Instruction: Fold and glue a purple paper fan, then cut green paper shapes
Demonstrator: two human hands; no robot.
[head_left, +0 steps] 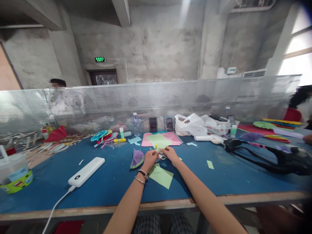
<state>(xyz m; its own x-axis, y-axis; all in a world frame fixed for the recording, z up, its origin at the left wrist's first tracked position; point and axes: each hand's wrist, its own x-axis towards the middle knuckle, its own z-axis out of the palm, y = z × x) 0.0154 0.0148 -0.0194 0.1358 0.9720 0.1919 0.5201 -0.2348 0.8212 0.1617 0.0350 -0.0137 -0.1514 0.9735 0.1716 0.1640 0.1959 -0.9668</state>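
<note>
My left hand and my right hand come close together over the middle of the table, fingers bent and pinched. Whatever they grip is too small to make out. Between them a pair of scissors shows its handle loops; whether a hand touches it I cannot tell. Under and in front of my left hand lies a light green paper sheet. A folded purple paper fan with a green edge rests to the left of that hand. Beyond both hands, green paper lies on pink sheets.
On the left are a white power bank with a cable and a drink cup. Glue sticks, a bottle and white plastic bags stand along the perforated partition. A black strapped object lies right.
</note>
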